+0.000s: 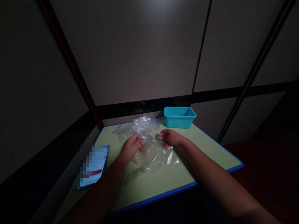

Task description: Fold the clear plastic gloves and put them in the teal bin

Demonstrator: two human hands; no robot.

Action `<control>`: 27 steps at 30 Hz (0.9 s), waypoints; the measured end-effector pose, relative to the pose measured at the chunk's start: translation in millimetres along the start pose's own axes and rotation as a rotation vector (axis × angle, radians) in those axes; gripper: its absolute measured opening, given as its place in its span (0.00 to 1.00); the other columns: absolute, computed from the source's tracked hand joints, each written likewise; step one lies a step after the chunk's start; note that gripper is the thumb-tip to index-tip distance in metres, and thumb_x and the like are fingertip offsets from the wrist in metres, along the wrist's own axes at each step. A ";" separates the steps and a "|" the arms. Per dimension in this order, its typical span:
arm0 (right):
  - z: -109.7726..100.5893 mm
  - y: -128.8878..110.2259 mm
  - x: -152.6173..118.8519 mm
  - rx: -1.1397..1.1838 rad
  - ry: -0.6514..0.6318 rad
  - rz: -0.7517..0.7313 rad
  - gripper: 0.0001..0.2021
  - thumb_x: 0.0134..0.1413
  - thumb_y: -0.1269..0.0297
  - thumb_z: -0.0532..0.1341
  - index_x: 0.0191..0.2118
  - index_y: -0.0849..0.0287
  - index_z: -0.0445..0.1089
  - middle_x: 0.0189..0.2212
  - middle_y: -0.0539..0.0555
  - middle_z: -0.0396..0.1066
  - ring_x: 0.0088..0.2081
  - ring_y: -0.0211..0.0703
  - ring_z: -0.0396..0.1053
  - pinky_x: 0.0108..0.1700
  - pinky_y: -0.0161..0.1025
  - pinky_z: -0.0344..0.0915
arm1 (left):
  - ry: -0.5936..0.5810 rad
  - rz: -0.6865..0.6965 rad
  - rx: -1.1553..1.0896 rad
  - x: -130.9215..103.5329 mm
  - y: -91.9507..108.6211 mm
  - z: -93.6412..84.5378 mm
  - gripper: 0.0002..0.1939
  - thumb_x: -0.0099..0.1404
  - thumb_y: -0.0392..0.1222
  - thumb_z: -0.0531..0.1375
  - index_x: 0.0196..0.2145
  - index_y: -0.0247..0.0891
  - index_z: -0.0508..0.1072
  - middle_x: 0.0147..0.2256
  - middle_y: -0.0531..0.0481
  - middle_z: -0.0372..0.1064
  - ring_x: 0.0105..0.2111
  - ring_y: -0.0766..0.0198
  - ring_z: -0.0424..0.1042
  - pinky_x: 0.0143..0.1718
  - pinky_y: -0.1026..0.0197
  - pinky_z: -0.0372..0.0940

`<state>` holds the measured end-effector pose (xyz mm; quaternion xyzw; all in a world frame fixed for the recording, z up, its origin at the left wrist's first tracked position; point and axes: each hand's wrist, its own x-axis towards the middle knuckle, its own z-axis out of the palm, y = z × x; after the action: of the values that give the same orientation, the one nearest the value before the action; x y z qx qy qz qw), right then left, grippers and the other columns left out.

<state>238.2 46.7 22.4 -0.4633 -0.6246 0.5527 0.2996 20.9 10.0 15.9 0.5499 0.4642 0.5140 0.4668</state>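
Observation:
A clear plastic bag (155, 155) lies spread on the table between and below my hands. My left hand (132, 147) is at its upper left edge, fingers curled; what they hold, if anything, is too small to tell. My right hand (170, 137) is over the bag's upper right edge, thumb and fingers bent toward each other around something small that I cannot make out. Behind my hands sits a crumpled heap of clear plastic bags (143, 123).
A turquoise plastic basket (178, 122) stands at the back right of the pale green table (173, 181), which has a blue edge. A flat light-blue packet (95, 163), partly pixelated, lies at the left beside my left forearm. Wall panels rise behind the table.

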 end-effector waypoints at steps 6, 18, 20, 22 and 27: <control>3.3 0.5 -1.3 -0.134 0.001 -0.155 0.06 0.50 0.63 0.57 0.28 0.60 0.65 0.10 0.42 0.57 0.11 0.30 0.52 0.13 0.28 0.48 | -0.060 0.046 0.021 -3.5 -2.0 3.1 0.06 0.56 0.41 0.62 0.24 0.38 0.72 0.24 0.51 0.70 0.25 0.64 0.69 0.28 0.66 0.62; 4.0 1.0 -2.8 -0.055 -0.188 -0.109 0.16 0.41 0.56 0.65 0.32 0.62 0.65 0.14 0.42 0.61 0.12 0.29 0.56 0.14 0.28 0.54 | -0.117 0.222 0.302 0.4 -15.2 -11.3 0.16 0.50 0.42 0.66 0.39 0.47 0.75 0.46 0.47 0.71 0.54 0.51 0.61 0.58 0.50 0.46; 3.6 1.4 -2.1 -0.054 -0.190 -0.105 0.15 0.40 0.56 0.65 0.32 0.62 0.66 0.15 0.43 0.62 0.13 0.29 0.57 0.14 0.28 0.55 | -0.052 0.208 0.331 4.6 -20.5 -14.3 0.19 0.48 0.41 0.67 0.40 0.47 0.74 0.50 0.46 0.68 0.59 0.51 0.52 0.59 0.47 0.39; 3.1 2.6 -1.3 -0.060 -0.191 -0.095 0.14 0.41 0.58 0.65 0.33 0.62 0.66 0.14 0.43 0.61 0.13 0.29 0.57 0.14 0.27 0.55 | 0.011 0.229 0.371 7.9 -21.3 -16.1 0.19 0.49 0.42 0.66 0.42 0.47 0.73 0.52 0.46 0.65 0.61 0.51 0.47 0.59 0.45 0.37; 0.1 4.9 -0.9 -0.075 -0.209 -0.073 0.14 0.42 0.62 0.64 0.36 0.61 0.67 0.16 0.43 0.62 0.15 0.30 0.60 0.17 0.28 0.58 | -0.040 0.408 0.412 2.9 -4.5 -12.3 0.19 0.57 0.43 0.61 0.48 0.44 0.71 0.54 0.45 0.62 0.58 0.54 0.54 0.60 0.52 0.41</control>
<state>239.6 45.6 17.7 -0.3909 -0.6889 0.5633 0.2351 8.6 13.9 12.3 0.7251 0.4292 0.4814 0.2412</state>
